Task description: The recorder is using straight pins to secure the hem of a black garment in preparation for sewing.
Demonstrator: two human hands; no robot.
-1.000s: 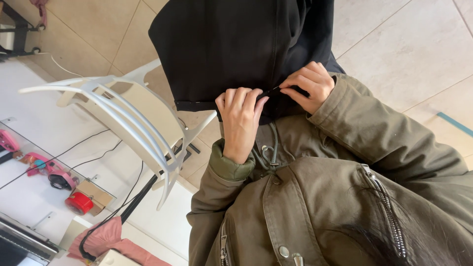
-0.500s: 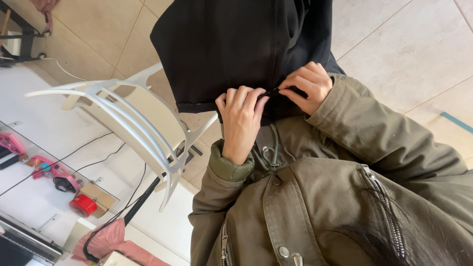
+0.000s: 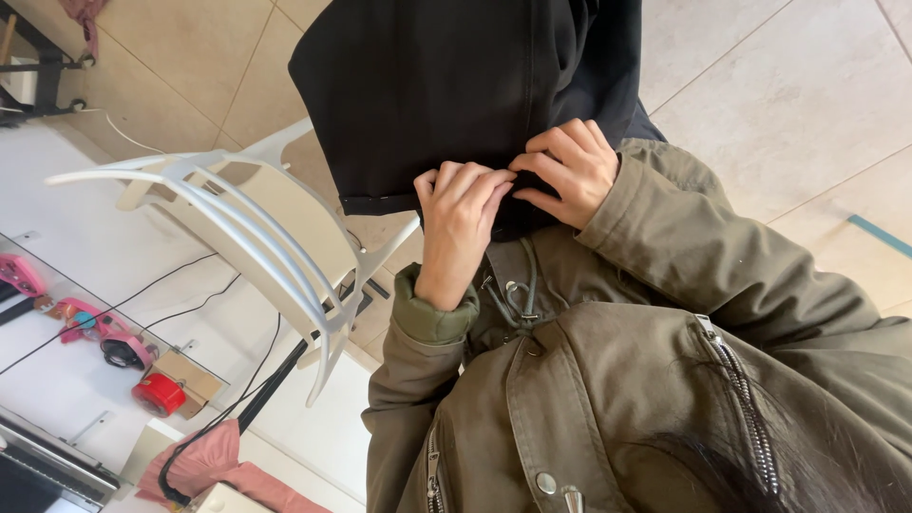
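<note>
A black garment (image 3: 456,85) with a centre zip line hangs in front of me over the tiled floor. My left hand (image 3: 461,228), coming out of an olive jacket cuff, pinches the garment's bottom hem with curled fingers. My right hand (image 3: 568,171) grips the same hem just to the right, its fingertips touching those of the left hand at the zip's lower end. What sits between the fingertips is hidden. My olive jacket (image 3: 646,380), with drawcords and metal zips, fills the lower right.
A white plastic chair (image 3: 256,237) stands at the left, close to my left arm. Beyond it a white table (image 3: 66,237) carries black cables, pink and red tools (image 3: 157,391) and a pink cloth (image 3: 204,461). Beige floor tiles (image 3: 788,85) lie to the right.
My two hands have closed together at the hem, and their fingertips now touch. The left fingers curl tighter over the hem's edge.
</note>
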